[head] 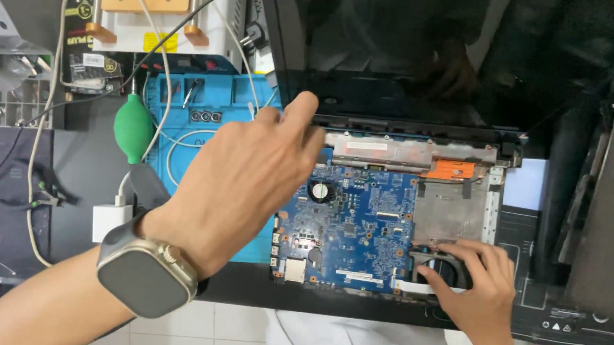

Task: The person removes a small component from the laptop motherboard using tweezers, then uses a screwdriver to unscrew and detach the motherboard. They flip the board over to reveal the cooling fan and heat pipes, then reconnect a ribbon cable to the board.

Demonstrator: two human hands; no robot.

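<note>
An opened laptop lies on the bench with its blue motherboard [361, 227] exposed and its dark screen [416, 50] tilted up behind. My left hand [241, 182], with a grey smartwatch [145, 276] on the wrist, hovers over the board's left side, fingers curled and reaching toward the hinge area; nothing shows in it. My right hand [475, 285] rests at the board's lower right corner, fingertips on the round black cooling fan [441, 265]. A bare metal plate [452, 211] and a copper heat pipe [395, 151] sit beside the board.
A blue work mat [180, 138] lies to the left, with a green rubber air blower [133, 128], white cables and a white charger [110, 220]. A black laptop cover panel [578, 314] sits at right. Tools and a parts bin crowd the far left.
</note>
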